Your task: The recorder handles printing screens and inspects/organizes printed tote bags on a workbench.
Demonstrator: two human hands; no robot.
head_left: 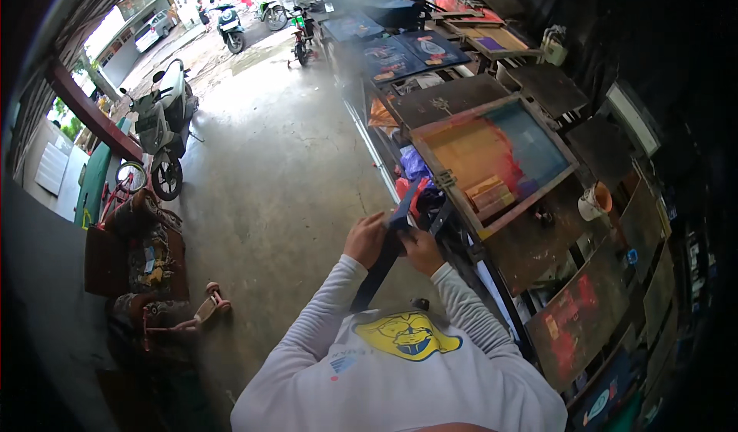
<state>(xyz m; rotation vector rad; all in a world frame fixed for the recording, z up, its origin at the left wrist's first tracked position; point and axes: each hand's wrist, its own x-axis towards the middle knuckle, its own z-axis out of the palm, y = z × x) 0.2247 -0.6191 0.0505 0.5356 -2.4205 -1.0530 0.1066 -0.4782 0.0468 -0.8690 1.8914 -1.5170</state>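
Observation:
In front of my chest, my left hand [365, 240] is closed on a dark navy piece of folded cloth [376, 280]. The cloth hangs as a long strip toward my shirt, and its upper end rises past my fingers. Close by on the other side, my right hand [422, 252] grips the same cloth near its upper part, with the fingertips partly hidden. Just beyond my right hand stands the bench with a wooden-framed printing screen [498, 117], its mesh stained orange, red and blue. A small block [490, 195] lies in the screen's near corner.
A paint-stained pot [592, 203] sits right of the screen. Dark printed cloth panels [430, 48] lie on boards farther along. Coloured bags [415, 164] bulge under the bench edge. At left are a worn sofa [157, 255], a pink scooter [209, 307] and a parked motorbike [163, 128].

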